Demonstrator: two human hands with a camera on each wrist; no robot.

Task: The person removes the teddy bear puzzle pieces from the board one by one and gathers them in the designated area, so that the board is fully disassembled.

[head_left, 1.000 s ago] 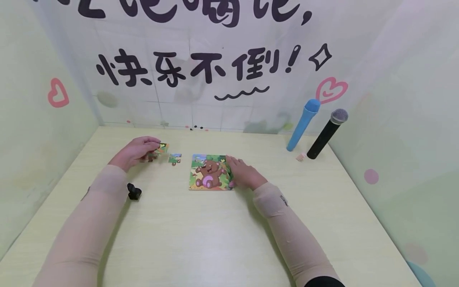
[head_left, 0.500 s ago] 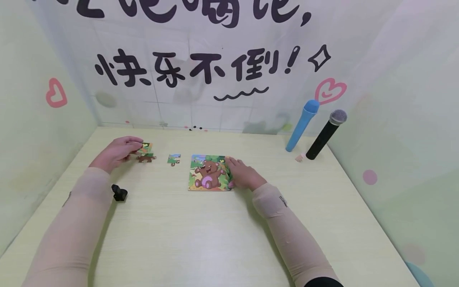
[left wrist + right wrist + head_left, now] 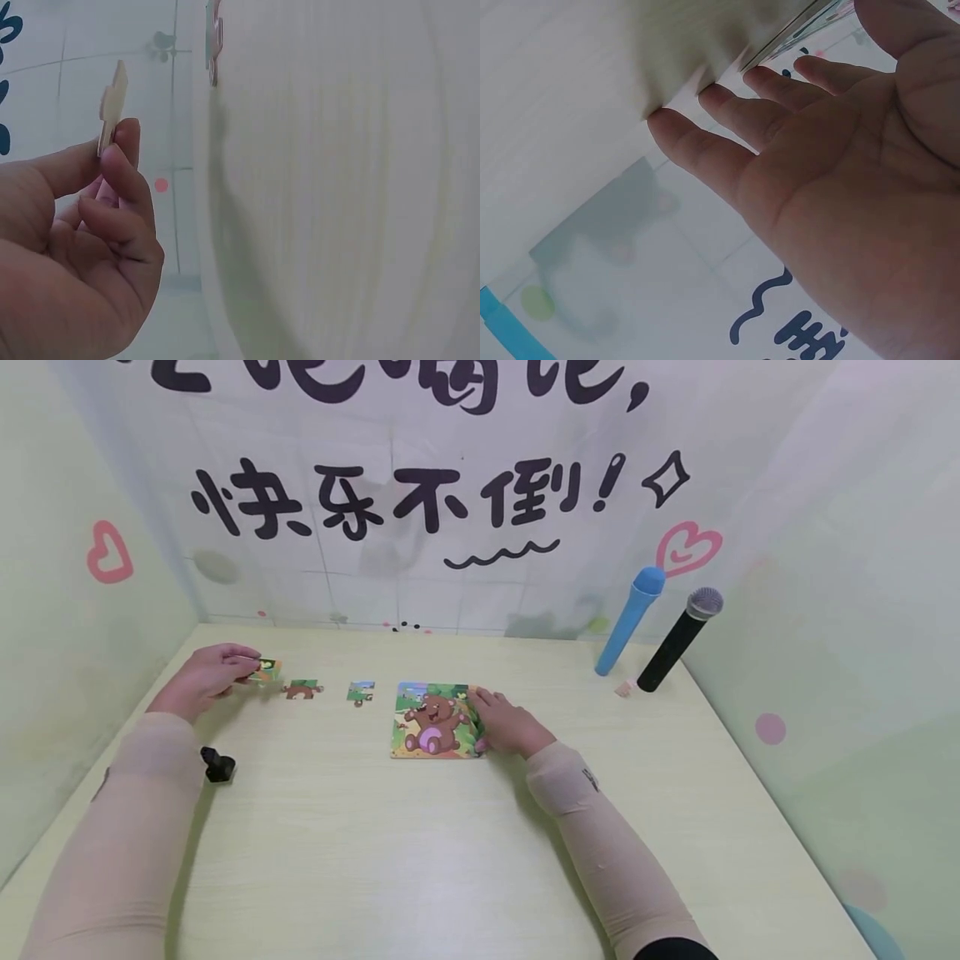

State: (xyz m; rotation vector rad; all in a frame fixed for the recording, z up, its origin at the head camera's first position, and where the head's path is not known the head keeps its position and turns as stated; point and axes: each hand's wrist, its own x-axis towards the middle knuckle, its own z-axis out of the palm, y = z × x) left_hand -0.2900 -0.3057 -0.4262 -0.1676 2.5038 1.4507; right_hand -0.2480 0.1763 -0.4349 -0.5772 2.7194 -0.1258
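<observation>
My left hand (image 3: pixel 204 678), at the far left of the table, pinches a jigsaw piece (image 3: pixel 268 671) between thumb and fingers. In the left wrist view that piece (image 3: pixel 113 105) is seen edge-on, held up off the tabletop. Two loose jigsaw pieces lie to its right, a brown one (image 3: pixel 303 690) and a blue-green one (image 3: pixel 361 692). Mid-table is a square bear jigsaw puzzle (image 3: pixel 432 739). My right hand (image 3: pixel 512 722) rests along its right edge; in the right wrist view its fingers (image 3: pixel 697 142) are extended, tips down at the tabletop beside the puzzle's edge.
A blue microphone (image 3: pixel 630 622) and a black microphone (image 3: pixel 678 642) stand tilted at the back right, with a small pinkish object (image 3: pixel 625 688) near their bases. A small black object (image 3: pixel 218 767) sits by my left forearm. Walls (image 3: pixel 840 635) enclose the table's back and sides.
My left hand has moved left with the jigsaw piece, away from the two loose pieces, uncovering the brown one. The right hand and the bear puzzle have stayed in place.
</observation>
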